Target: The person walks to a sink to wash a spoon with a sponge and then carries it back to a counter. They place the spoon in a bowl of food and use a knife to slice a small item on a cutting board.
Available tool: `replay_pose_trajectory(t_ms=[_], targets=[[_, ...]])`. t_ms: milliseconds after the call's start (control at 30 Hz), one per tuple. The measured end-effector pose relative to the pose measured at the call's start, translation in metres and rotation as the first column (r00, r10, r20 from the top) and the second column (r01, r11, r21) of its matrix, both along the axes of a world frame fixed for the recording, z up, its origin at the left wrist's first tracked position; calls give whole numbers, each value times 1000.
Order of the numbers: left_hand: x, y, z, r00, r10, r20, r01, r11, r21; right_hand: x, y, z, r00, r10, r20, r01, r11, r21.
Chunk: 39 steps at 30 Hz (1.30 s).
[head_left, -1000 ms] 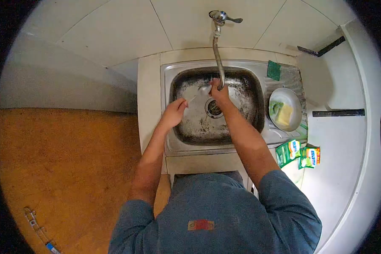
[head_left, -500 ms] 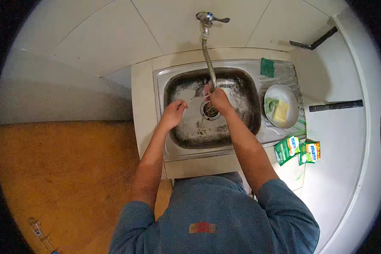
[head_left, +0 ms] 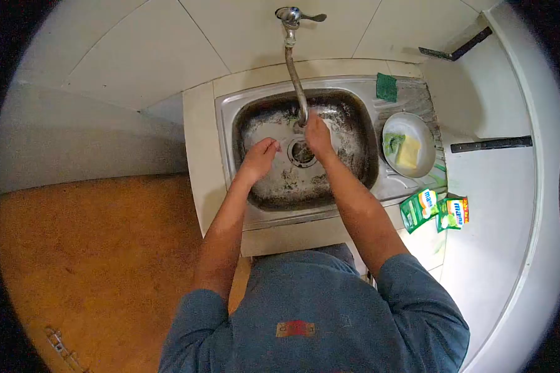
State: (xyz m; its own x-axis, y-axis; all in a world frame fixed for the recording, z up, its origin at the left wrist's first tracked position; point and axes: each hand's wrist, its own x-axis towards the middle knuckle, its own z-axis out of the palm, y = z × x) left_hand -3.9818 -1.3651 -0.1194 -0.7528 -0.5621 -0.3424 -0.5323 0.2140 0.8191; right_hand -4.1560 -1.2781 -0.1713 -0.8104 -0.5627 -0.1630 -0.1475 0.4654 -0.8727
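Observation:
Over the stainless sink basin (head_left: 280, 198), my left hand (head_left: 258, 161) is closed, thumb and fingers pressed together. A pale sliver shows at its fingertips, too small to name. My right hand (head_left: 318, 137) is beside the end of the curved tap spout (head_left: 297, 84), its fingers pointing away from me and partly blurred; whether it holds anything is hidden. Below and between the hands lies the round drain (head_left: 303, 153), dark inside. Dark stains and scuffs mark the basin floor and walls.
On the right drainboard are a green scouring pad (head_left: 386, 87) and a pale bowl (head_left: 426, 163) holding a yellow sponge (head_left: 408, 152). Two green packets (head_left: 419, 211) lie at the counter's right front corner. The tap lever (head_left: 314, 17) is on the wall.
The hands have moved slightly apart, and the pale translucent strip seen between them is no longer clear. My right hand has turned, its fingers now pointing up beside the spout. The view has shifted slightly.

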Motion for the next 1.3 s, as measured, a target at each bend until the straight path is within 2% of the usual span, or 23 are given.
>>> replay_pose_trajectory(t_ms=[33, 100, 133, 267, 333, 467, 533, 567, 633, 700, 767, 800, 833, 900, 933, 1000, 1033, 1100, 1133, 1200, 1233, 1267, 1300], targets=[[3, -2, 2, 999, 23, 41, -25, 999, 43, -3, -6, -5, 1000, 4, 5, -4, 1000, 1], [15, -5, 7, 995, 92, 33, -94, 993, 64, -8, -14, -15, 940, -7, 340, 44, 994, -100], [21, -7, 7, 987, 161, 22, -162, 983, 86, 1, -17, 9, 849, -62, 524, 163, 975, -149], [42, -18, 6, 989, 151, -11, -150, 988, 23, 6, -39, -19, 884, 31, 467, 70, 978, -198], [47, -14, 20, 973, 231, -27, -227, 968, 107, 6, -51, -75, 974, 61, 218, 19, 936, -350], [54, -18, 19, 978, 209, -23, -206, 974, 93, 4, -48, -35, 960, 196, 198, -159, 969, -187], [52, -19, 12, 982, 185, -48, -181, 980, 88, 10, -36, -21, 911, 221, 348, -79, 922, -378], [48, -19, 9, 982, 179, -54, -174, 981, 91, 7, -32, -14, 914, 215, 343, -76, 923, -376], [37, -17, 6, 991, 132, -18, -130, 988, 78, 0, -21, 3, 858, 184, 480, -146, 983, -115], [23, -12, 9, 996, 92, 7, -93, 993, 75, 0, -3, 10, 874, 209, 439, -166, 977, -136], [9, -8, 12, 998, 55, 29, -56, 997, 62, -6, 4, -2, 912, 296, 285, -287, 955, -73], [3, -5, 12, 999, 40, -29, -38, 998, 43, -8, 5, -3, 877, 281, 390, -251, 960, -127], [-1, -3, 12, 996, 25, -84, -23, 999, 24, -11, 9, -4, 880, 272, 390, -242, 962, -125], [-9, -1, 10, 996, -4, -88, 2, 1000, -27, -17, 13, -1, 974, 227, 0, -224, 963, 149], [-10, 1, 9, 996, -23, -83, 17, 997, -73, -16, 15, -5, 975, 222, 3, -219, 964, 152], [-13, -2, 4, 996, -28, -81, 24, 998, -53, -13, 13, -8, 987, 133, -85, -136, 990, -33], [-12, -3, 0, 997, -29, -75, 26, 999, -32, -11, 13, -9, 988, 134, -82, -137, 990, -33], [-11, -2, -7, 992, -23, -120, 11, 995, -100, -8, 10, -8, 928, 209, 309, -193, 978, -80], [-10, -3, -9, 986, -23, -168, -5, 986, -167, -8, 7, -6, 927, 214, 309, -198, 977, -83], [-5, -4, -7, 993, 7, -120, -16, 997, -79, -7, 6, -8, 801, 222, 555, -81, 960, -267], [-3, -5, -2, 997, 29, -72, -29, 1000, 8, -8, 4, -15, 799, 227, 556, -85, 959, -269], [-1, -7, 3, 997, 34, -73, -34, 999, 5, -11, 2, -22, 867, 195, 458, -103, 971, -217], [2, -9, 8, 998, 53, 22, -55, 994, 96, -12, 0, -22, 923, 162, 350, -110, 980, -163]])
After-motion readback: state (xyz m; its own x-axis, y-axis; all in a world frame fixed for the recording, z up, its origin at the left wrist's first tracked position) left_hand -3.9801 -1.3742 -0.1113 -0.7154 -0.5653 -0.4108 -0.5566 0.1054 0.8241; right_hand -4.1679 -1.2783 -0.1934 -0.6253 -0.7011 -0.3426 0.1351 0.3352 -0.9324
